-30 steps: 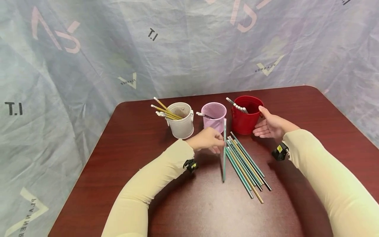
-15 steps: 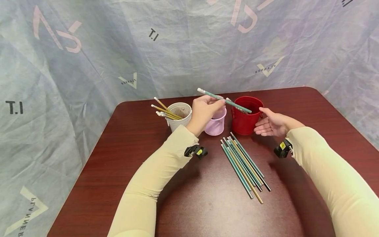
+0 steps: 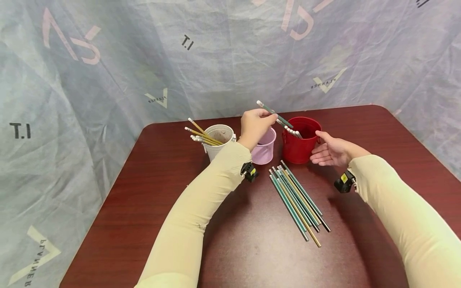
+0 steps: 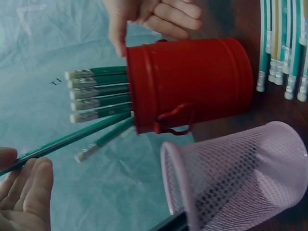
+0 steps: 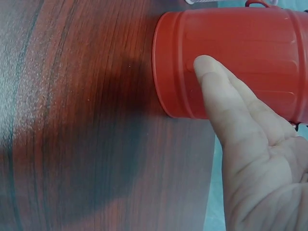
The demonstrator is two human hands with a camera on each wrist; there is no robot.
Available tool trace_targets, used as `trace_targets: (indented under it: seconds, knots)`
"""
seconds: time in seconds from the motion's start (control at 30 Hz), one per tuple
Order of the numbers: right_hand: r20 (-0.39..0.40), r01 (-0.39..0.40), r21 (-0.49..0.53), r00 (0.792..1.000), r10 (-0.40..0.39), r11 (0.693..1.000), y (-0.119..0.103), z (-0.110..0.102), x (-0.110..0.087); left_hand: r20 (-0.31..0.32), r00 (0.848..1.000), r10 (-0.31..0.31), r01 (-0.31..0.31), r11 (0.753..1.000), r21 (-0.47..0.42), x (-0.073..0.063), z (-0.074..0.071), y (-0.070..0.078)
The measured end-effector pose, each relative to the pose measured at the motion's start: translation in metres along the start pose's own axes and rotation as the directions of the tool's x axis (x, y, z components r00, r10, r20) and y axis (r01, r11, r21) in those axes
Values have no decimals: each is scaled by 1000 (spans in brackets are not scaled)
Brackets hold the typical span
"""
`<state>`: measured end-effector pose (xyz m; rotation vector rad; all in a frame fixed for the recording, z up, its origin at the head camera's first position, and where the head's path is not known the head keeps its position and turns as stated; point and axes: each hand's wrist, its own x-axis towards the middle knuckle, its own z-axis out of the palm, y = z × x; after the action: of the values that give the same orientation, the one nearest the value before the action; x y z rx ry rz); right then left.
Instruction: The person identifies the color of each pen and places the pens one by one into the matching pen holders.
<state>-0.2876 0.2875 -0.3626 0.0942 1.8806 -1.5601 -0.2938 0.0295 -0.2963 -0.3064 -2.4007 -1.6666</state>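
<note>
Left hand: fingers pinch green pencil firmly, pencil tilted, lower end at mouth of red bucket; Right hand: fingers extended straight alongside bucket, thumb at rim; loose pencils on bench

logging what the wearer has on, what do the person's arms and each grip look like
The left sleeve and right sleeve are long, cream-coloured and slightly wrinkled, reaching to the wrists. The left wrist device and right wrist device are small and black, each with a yellow patch. The left grip and right grip are bare hands, without gloves.
</note>
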Motion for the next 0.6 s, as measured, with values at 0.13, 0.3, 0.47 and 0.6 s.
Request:
trace_targets:
  seconds: [0.13,0.3,0.47,0.6]
  knots:
    - [-20,3,-16,1000,-4,1000,-1,2,0,18,1000,-10,9,999,49,4,3,-4]
    - [-30,-2,-11,1000,2,1000,0,1,1,45,998,39,-45,989,138,8,7,-2]
    - [-37,2,-15,999,-3,1000,0,0,3,77,996,49,-65,975,215,10,13,-3]
    - [-29,4,-18,1000,-4,1000,1,0,4,93,995,28,-49,971,235,11,18,-6]
